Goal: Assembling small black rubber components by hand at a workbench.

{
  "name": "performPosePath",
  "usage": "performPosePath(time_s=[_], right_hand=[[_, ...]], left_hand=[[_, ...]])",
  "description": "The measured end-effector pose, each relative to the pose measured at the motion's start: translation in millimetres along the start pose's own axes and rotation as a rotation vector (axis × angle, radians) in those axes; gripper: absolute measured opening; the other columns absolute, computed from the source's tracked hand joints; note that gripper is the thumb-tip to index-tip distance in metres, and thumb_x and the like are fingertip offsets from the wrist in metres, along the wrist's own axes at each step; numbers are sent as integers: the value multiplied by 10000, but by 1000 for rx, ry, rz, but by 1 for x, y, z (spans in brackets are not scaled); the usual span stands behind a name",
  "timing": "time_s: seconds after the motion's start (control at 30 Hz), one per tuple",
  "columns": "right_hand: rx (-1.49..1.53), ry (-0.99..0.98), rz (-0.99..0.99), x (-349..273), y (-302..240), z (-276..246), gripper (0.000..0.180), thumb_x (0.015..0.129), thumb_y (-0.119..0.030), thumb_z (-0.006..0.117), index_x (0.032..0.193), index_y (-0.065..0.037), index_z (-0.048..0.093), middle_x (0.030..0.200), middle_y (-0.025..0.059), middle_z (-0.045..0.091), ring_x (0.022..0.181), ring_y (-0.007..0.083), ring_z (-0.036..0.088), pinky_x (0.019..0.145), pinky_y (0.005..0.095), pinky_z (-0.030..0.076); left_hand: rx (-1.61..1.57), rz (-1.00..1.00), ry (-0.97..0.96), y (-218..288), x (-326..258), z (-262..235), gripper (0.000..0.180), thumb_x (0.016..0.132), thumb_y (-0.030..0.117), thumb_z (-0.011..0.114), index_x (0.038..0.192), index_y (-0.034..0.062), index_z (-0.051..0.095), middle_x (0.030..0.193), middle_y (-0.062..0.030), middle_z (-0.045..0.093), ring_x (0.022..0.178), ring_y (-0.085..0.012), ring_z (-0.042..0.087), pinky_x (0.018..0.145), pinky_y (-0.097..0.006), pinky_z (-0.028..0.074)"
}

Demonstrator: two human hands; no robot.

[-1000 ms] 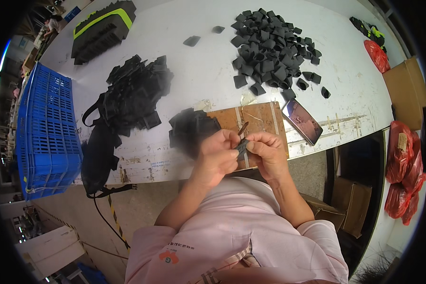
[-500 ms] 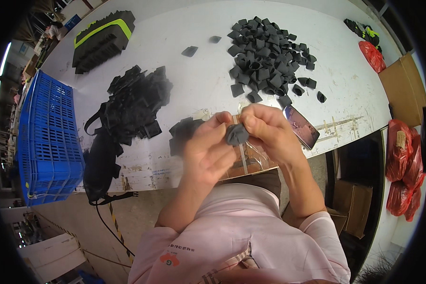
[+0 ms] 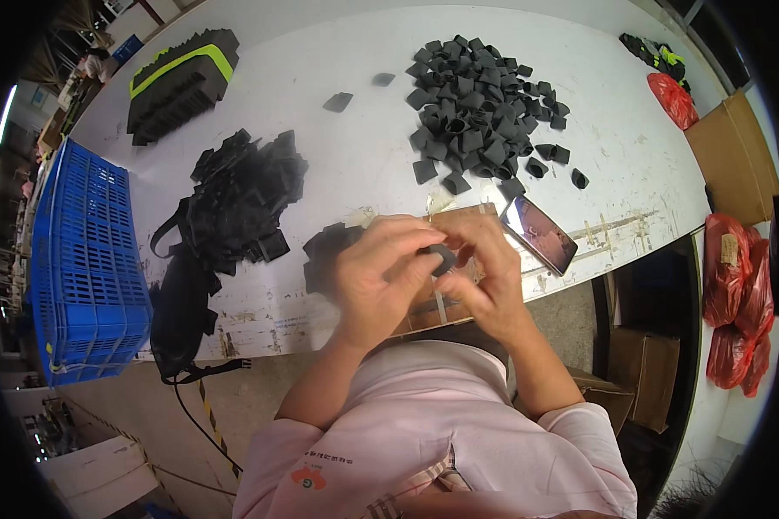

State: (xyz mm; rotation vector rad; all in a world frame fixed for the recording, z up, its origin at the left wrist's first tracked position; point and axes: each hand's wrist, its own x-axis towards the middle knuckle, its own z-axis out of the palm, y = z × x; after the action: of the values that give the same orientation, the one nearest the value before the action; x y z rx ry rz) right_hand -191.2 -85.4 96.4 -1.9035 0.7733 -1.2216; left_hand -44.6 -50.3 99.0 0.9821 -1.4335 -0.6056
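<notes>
My left hand (image 3: 383, 275) pinches a small dark grey fabric loop (image 3: 444, 259) between thumb and fingers, above the near edge of the table. From the other side my right hand (image 3: 490, 275) meets the same loop, its fingers curled and its thumb just below the piece. Where exactly the right fingertips press is partly hidden. Beneath both hands lies a brown cardboard piece (image 3: 426, 318) with clear tape. Close to my left hand sits a small stack of dark pieces (image 3: 322, 259). Beyond the hands spreads a large heap of similar grey fabric loops (image 3: 480, 112).
A phone (image 3: 541, 235) lies right of my hands. Leftward are a pile of black straps (image 3: 247, 195), a dark stack with a lime band (image 3: 182, 95) and a blue plastic crate (image 3: 91, 268). Red plastic bags (image 3: 736, 294) and a cardboard box (image 3: 736, 160) stand at the right.
Both hands have shifted slightly toward me. The right thumb and fingers have spread wider around the loop, which has turned and now shows less of its surface.
</notes>
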Motion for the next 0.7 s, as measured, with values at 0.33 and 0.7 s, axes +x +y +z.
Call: performPosePath(time_s=[0.33, 0.7], right_hand=[[145, -14, 134, 10, -26, 4, 218, 678, -123, 714, 838, -14, 614, 747, 56, 569, 631, 123, 549, 491, 219, 439], [123, 31, 58, -3, 5, 7, 100, 694, -43, 666, 773, -4, 617, 653, 77, 561, 570, 176, 533, 495, 264, 409]], left_hand=[[-994, -262, 253, -20, -22, 2, 145, 806, 16, 499, 933, -25, 553, 947, -164, 573, 909, -253, 541, 830, -375, 428], [-417, -115, 132, -1, -10, -7, 180, 725, -47, 549, 900, -20, 579, 877, -140, 588, 808, -218, 554, 741, -311, 442]])
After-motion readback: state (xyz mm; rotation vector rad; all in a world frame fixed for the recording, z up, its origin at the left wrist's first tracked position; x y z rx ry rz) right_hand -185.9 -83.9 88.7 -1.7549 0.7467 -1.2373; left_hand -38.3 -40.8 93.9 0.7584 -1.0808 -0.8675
